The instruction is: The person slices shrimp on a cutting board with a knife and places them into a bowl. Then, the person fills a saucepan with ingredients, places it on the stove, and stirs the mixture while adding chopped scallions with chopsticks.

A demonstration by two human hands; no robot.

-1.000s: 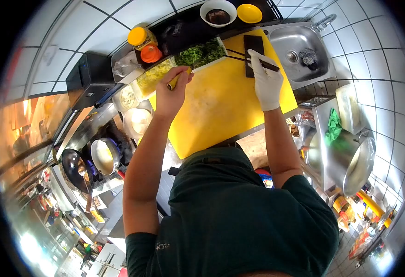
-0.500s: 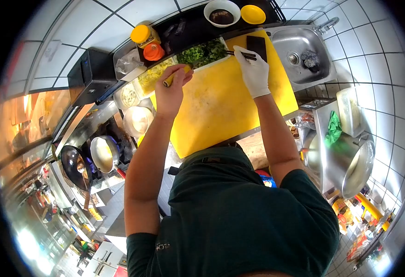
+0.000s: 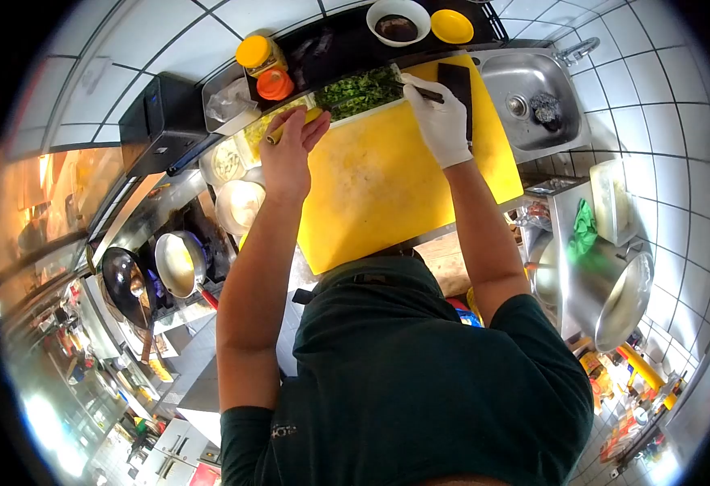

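At the back left of the yellow cutting board (image 3: 379,178), my bare left hand (image 3: 288,158) grips a yellow-handled utensil (image 3: 313,115), its dark end by the greens. Its working end is hard to make out. My right hand (image 3: 438,121), in a white glove, is closed on a black stick-shaped utensil (image 3: 428,95) near the right end of the greens container. Chopped greens (image 3: 359,93) fill that container along the board's far edge. Left of them, partly behind my left hand, lies a container of pale yellow pieces (image 3: 259,130). A dark flat object (image 3: 456,78) rests beside my glove.
A steel sink (image 3: 561,121) with a scouring pad adjoins the board's right. Behind are a white bowl (image 3: 398,23), a yellow dish (image 3: 452,27) and yellow-lidded (image 3: 256,53) and orange-lidded (image 3: 275,83) jars. At left, a pan (image 3: 180,265) and wok (image 3: 126,275) sit on the stove.
My left hand has shifted slightly left with the yellow-handled utensil, and its fingers have straightened. My right hand has lowered a little, and more of the dark flat object shows beside it.
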